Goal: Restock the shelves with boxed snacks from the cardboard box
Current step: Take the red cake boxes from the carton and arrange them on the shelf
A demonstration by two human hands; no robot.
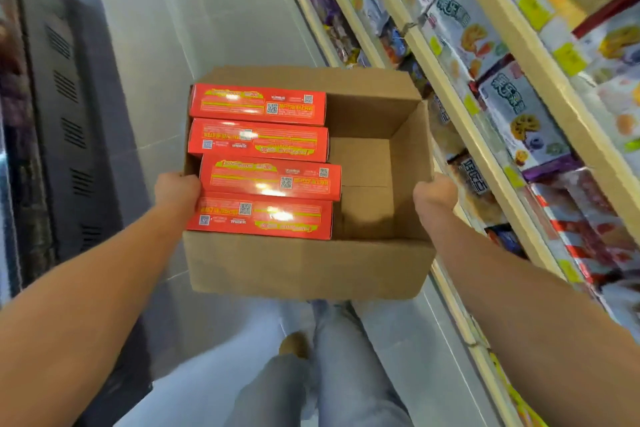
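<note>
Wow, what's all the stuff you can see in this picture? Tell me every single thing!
cardboard box: one, brown, open-topped, held up in the middle of the aisle
red snack boxes: four, red with yellow print, lined up in the box's left half; the right half is bare
shelves: several tiers, cream-edged, along the right
snack packets: many, mixed colours, on the shelves
price tags: several, yellow, on the shelf edges
cabinet: one, dark grey with vent slots, on the left
floor: pale grey tiles, below
legs: two, in light blue jeans, under the box
shoe: one, brown
left hand: grips the box's left wall
right hand: grips the box's right wall
</note>
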